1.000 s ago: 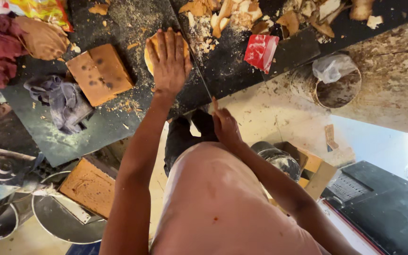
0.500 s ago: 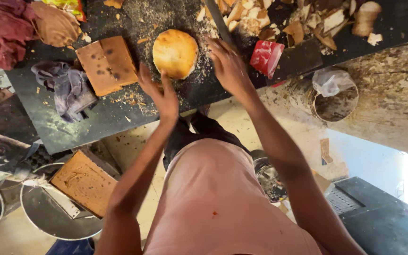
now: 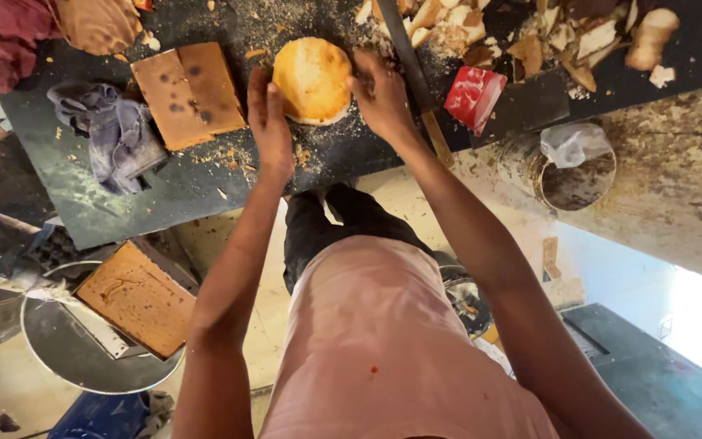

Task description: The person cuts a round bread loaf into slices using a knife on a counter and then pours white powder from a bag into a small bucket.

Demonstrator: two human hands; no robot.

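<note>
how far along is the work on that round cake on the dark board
Looks done: a pile of cut scraps and crumbs lies on the dark board, so trimming has happened. In hand: the left hand and right hand press the sides of the round cake. Left: two square slabs sit untouched, one on a round tray.

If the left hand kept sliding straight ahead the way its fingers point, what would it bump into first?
The left hand points up the dark worktop, beside the round yellow loaf it touches. Straight ahead lie only crumbs and bare board as far as the picture's edge, so the way looks free, though depth is hard to judge.
</note>
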